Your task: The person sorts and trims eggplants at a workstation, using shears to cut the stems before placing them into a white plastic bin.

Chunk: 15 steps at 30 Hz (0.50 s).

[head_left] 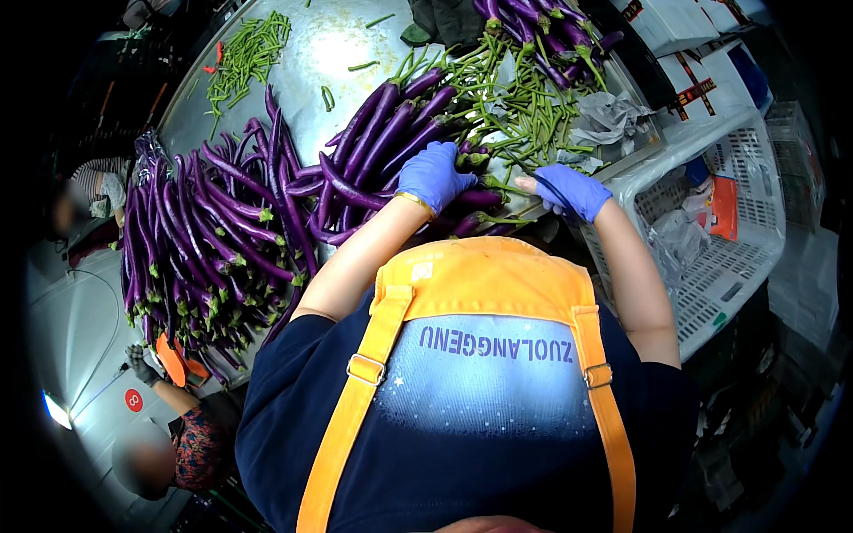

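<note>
My left hand (435,178), in a blue-purple glove, curls over the stem end of a long purple eggplant (480,200) at the table's near edge. More eggplants (378,138) lie in a heap beneath and beyond it. To the right, my right hand (577,192) is closed, in a matching glove with bare skin showing at one fingertip. A thin dark strip (549,189) runs along its fingers; what it is cannot be made out. Green eggplant stems lie close to those fingertips.
Loose green beans (542,115) and crumpled plastic (613,120) cover the table's right side; another bean pile (249,58) lies far left. Many eggplants (191,235) are stacked at left. A white crate (733,258) stands at right. Another person's gloved hand (142,364) shows lower left.
</note>
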### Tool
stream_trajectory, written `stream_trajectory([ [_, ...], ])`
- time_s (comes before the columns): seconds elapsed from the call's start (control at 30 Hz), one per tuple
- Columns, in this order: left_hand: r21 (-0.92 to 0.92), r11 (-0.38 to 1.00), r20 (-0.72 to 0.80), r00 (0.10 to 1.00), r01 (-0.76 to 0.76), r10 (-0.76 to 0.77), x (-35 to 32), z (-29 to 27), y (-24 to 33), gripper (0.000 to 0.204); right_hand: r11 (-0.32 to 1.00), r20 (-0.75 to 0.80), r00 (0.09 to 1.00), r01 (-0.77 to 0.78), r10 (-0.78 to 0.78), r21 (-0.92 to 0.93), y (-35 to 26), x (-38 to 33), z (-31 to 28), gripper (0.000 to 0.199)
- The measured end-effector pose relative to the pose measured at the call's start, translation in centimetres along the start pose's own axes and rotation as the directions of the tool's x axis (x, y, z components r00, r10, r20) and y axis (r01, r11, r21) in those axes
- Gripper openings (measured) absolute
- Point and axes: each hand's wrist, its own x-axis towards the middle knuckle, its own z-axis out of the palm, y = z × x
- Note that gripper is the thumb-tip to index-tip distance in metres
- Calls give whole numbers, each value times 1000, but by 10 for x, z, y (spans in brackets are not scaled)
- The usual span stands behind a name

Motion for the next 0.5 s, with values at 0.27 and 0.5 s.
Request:
stream_trajectory([
  [0.27,-131,991,38,999,21,-17,5,-1,-3,69,936,-202,951,163,-234,-313,7,43,24,74],
  [0.5,-109,993,110,994,36,-24,19,2,-7,70,906,-378,848,240,-370,-349,22,50,38,67],
])
